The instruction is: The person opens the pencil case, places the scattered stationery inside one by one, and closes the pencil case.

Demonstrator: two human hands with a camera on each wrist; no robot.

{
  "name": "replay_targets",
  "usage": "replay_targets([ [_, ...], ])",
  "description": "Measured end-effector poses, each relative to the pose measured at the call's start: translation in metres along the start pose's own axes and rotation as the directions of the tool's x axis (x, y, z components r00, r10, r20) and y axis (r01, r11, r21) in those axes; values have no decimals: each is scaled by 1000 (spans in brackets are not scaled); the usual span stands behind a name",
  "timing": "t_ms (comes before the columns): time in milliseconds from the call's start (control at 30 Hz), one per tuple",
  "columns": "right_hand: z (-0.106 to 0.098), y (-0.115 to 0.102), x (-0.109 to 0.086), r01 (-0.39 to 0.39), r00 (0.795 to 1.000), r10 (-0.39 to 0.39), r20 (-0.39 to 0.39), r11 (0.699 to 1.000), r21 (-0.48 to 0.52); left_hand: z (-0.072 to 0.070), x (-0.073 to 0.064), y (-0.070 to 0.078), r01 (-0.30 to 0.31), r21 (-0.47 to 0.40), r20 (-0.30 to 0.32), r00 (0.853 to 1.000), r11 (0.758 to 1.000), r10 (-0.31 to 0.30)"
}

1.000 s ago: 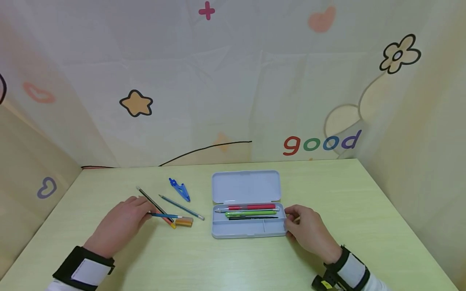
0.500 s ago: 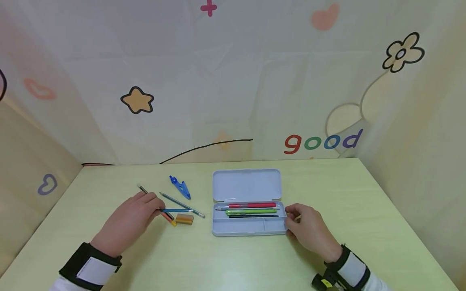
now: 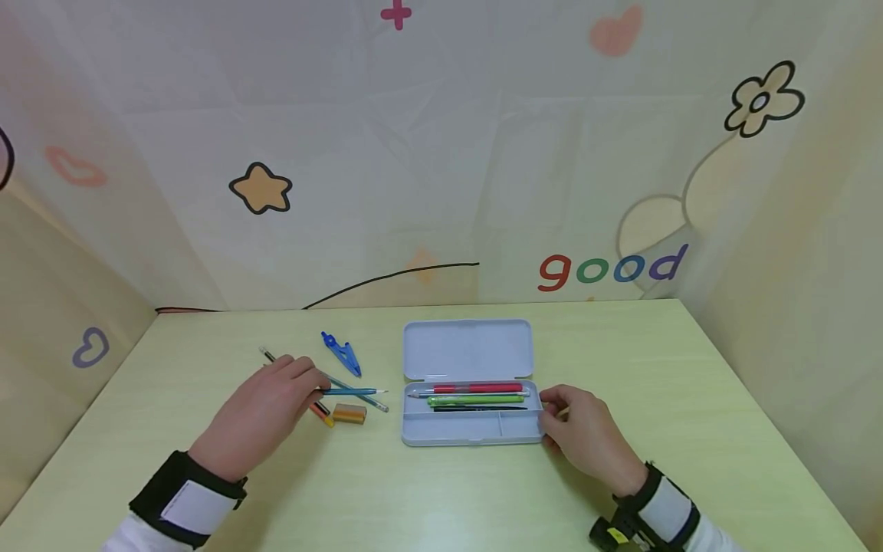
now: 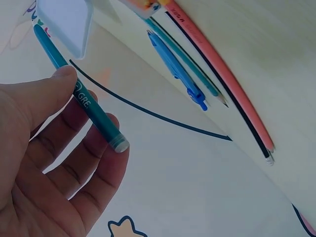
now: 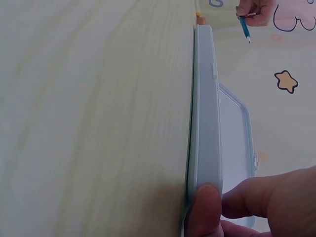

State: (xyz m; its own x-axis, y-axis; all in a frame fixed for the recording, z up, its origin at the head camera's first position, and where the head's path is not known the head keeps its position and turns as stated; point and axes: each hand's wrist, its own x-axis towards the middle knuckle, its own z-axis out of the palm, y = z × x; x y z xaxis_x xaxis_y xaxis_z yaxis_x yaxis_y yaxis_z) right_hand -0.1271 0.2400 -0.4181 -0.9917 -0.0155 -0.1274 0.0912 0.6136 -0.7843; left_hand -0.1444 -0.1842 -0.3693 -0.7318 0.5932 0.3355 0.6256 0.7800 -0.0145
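Observation:
My left hand [image 3: 269, 410] pinches a teal pencil [image 4: 94, 108] between thumb and fingers, raised over the loose items on the left. Its pale, dark-tipped point faces right in the head view. My right hand [image 3: 586, 429] grips the right end of an open pale pencil case [image 3: 448, 437], thumb against the side wall. Inside the case's long compartment lie a red pen [image 3: 483, 388], a green pen [image 3: 476, 400] and a thin black stick-like item [image 3: 476, 409].
Near the left hand lie another teal pencil [image 4: 190, 61], a black pencil [image 4: 237, 103], a red pencil [image 4: 227, 79] and an orange-brown block [image 3: 349, 414]. A blue compass [image 3: 342, 354] lies behind them. A printed cloth wall [image 3: 345, 192] borders the table.
My left hand has lifted the teal pencil and moved right with it, toward the case. The right hand keeps its hold on the case.

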Motion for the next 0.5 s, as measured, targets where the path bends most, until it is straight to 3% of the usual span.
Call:
replay_targets([
  [200, 0, -1, 0, -11, 1000, 11, -3, 1000, 2, -2, 7, 5, -44, 6, -29, 999, 999, 44],
  [500, 0, -2, -1, -14, 1000, 14, -1, 1000, -6, -1, 18, 16, -37, -1, -18, 999, 999, 37],
])
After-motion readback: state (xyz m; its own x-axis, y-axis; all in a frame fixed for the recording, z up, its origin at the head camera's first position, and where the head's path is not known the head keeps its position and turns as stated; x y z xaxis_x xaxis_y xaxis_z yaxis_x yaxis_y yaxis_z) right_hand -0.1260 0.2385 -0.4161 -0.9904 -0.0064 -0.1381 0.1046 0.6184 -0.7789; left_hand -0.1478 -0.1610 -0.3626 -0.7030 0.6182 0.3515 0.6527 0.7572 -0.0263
